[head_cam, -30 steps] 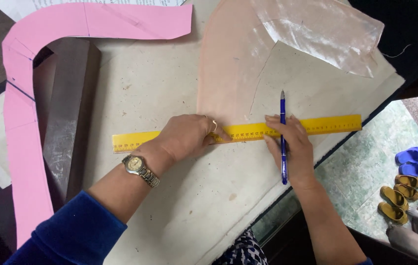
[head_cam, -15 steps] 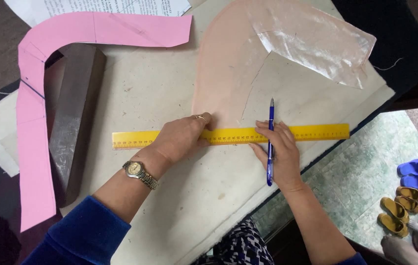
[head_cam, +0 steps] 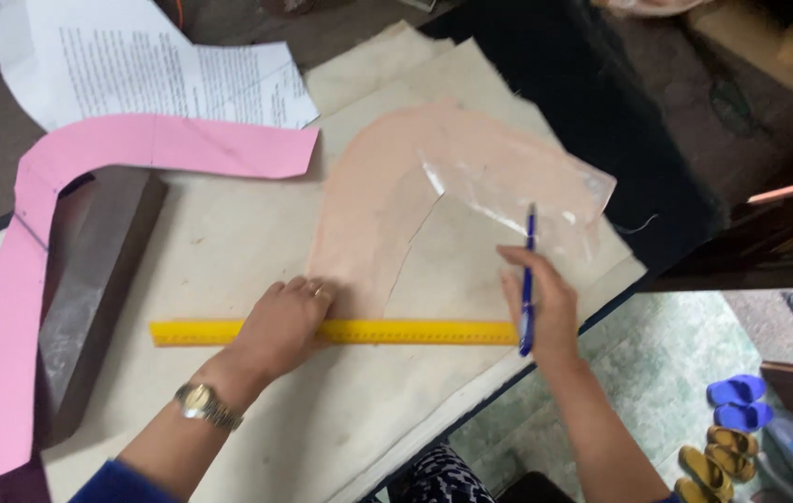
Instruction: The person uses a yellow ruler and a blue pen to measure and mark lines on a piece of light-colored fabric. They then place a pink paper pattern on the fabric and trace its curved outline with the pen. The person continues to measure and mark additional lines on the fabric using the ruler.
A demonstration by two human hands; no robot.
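My left hand (head_cam: 277, 326) presses flat on a long yellow ruler (head_cam: 415, 333) that lies across a cream sheet (head_cam: 229, 242) on the table. A watch sits on that wrist. My right hand (head_cam: 546, 307) holds a blue pen (head_cam: 528, 279) upright at the ruler's right end, covering that end. Above the ruler lies a curved peach pattern piece (head_cam: 369, 205), its lower end under the ruler. A clear plastic sheet (head_cam: 508, 191) rests on the peach piece's right part.
A curved pink pattern piece (head_cam: 24, 279) wraps around a dark metal block (head_cam: 89, 279) at the left. Printed white papers (head_cam: 136, 65) lie at the back left. The table edge (head_cam: 546, 373) runs diagonally at the right; sandals (head_cam: 732, 391) sit on the floor below.
The view has shifted, so everything sits lower and further left in the frame. My right hand slid along to the ruler's right end. My left hand still presses the ruler.
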